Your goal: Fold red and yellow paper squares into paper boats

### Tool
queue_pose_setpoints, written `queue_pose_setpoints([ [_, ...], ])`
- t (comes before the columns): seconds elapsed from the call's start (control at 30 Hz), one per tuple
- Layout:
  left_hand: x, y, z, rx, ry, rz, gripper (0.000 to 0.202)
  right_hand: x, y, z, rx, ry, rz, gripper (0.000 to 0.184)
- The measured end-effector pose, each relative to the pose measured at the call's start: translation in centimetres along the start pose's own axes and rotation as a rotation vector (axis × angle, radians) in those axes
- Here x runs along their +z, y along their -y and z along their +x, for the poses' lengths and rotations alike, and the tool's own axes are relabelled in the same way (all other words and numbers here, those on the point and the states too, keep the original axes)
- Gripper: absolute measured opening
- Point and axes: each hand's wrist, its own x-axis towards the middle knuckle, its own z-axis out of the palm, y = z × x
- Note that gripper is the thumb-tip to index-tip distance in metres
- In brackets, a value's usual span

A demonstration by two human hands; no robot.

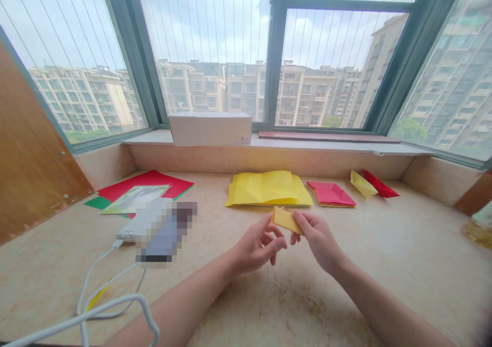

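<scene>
A small yellow folded piece of paper [286,220] is held up over the counter, thick and narrow from its folded layers. My right hand [317,234] pinches its right end between thumb and fingers. At the paper's left end, my left hand [257,244] has its index finger against the edge. The left thumb is apart from the paper and the other fingers are loosely curled. Just beyond the hands lies a larger creased yellow sheet [269,188]. To its right are a stack of red and yellow folded paper [332,194], a yellow folded paper boat [363,184] and a red one [380,185].
Red paper [165,180] and green paper [98,202] lie at the left under a printed packet. A white charger-like block [126,230] with white cables [115,306] sits nearer, beside a pixelated object. A white box [210,130] stands on the window ledge.
</scene>
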Motion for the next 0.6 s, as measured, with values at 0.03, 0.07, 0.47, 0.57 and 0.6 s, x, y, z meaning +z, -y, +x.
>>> queue_pose_setpoints([
  [0.03,0.1,0.0,0.0,0.009,-0.013,-0.001,0.061,0.0,0.1,0.0,0.001,0.015,0.002,0.047],
  [0.07,0.2,0.0,0.0,0.014,-0.039,0.0,0.06,0.1,0.2,0.0,-0.006,0.036,-0.013,0.047],
  [0.47,-0.7,-0.3,1.1,-0.003,-0.382,0.379,0.04,0.7,0.4,-0.6,-0.194,0.082,-0.347,0.028],
  [0.57,-0.7,-0.3,1.1,-0.026,-0.388,0.41,0.038,0.4,0.2,-0.4,-0.191,0.043,-0.376,0.026],
  [0.6,-0.6,-0.3,1.1,-0.051,-0.372,0.367,0.036,0.3,0.0,-0.3,-0.183,0.028,-0.373,0.025],
])
